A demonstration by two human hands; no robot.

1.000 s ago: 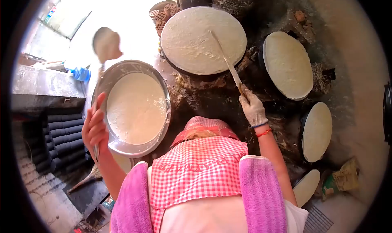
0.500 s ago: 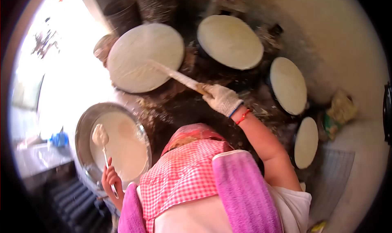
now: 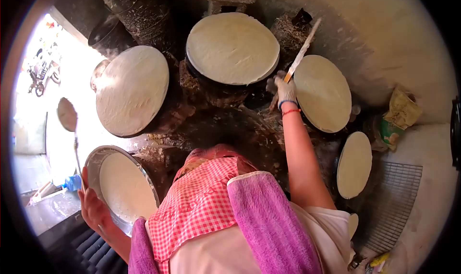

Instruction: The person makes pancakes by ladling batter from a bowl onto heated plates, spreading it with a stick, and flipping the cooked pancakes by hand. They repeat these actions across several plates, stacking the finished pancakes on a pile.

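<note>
The gloved right hand (image 3: 286,90) was closed around the handle of a long, flat wooden spreading stick (image 3: 302,49), whose blade pointed up and away between the middle round griddle coated in pale batter (image 3: 232,47) and the batter-coated griddle to its right (image 3: 322,92). The bare left hand (image 3: 93,208) gripped a long-handled metal ladle (image 3: 67,114), its bowl raised above and left of the wide steel basin of white batter (image 3: 123,187). The step in hand seemed to be tending the spread rounds. Next, the stick's edge would need laying flat and light on a round, so the thin sheet does not tear.
</note>
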